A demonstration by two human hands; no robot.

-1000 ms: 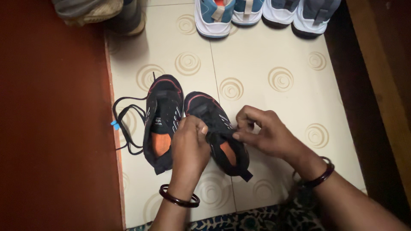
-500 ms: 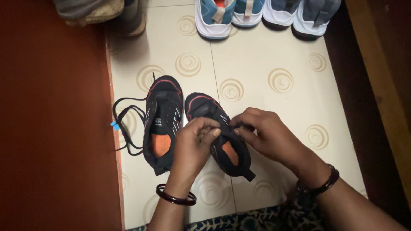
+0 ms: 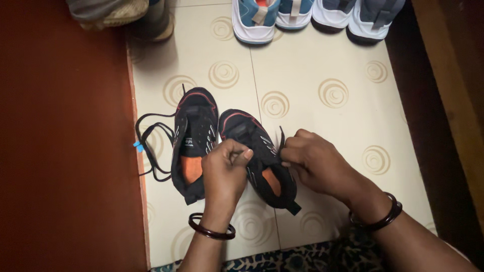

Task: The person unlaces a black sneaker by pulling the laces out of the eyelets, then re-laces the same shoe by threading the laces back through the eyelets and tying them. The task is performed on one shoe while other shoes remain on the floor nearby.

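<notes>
I am working the lace on the right-hand black shoe [image 3: 254, 156], which lies at the centre of the frame with its toe pointing up and its orange insole showing. My left hand [image 3: 225, 171] is curled in a fist over the tongue, thumb and forefinger pinched narrow on what I take to be a strand of black lace, though my knuckles hide most of it. My right hand [image 3: 312, 161] sits just beside the shoe's outer edge, fingertips closed tight on the other lace end [image 3: 281, 138], which stands up above my fingers. By my judgement this is the threading or tightening step, and the next move calls for keeping both ends taut and finding the small eyelets, which are dark on dark and hard to pick out.

Touching that shoe on its left is its mate, the left-hand black shoe [image 3: 194, 143]. Its loose lace [image 3: 151, 146] trails in loops toward the left edge of the cream tile floor [image 3: 322, 70], a blue tip at the border of the red floor [image 3: 60, 151]. That slack lies near enough to snag my left wrist. Farther up, along the top edge, stands a row of blue and white shoes [image 3: 312, 15], and a tan shoe [image 3: 118, 12] sits in the upper left, all well apart from my hands.
</notes>
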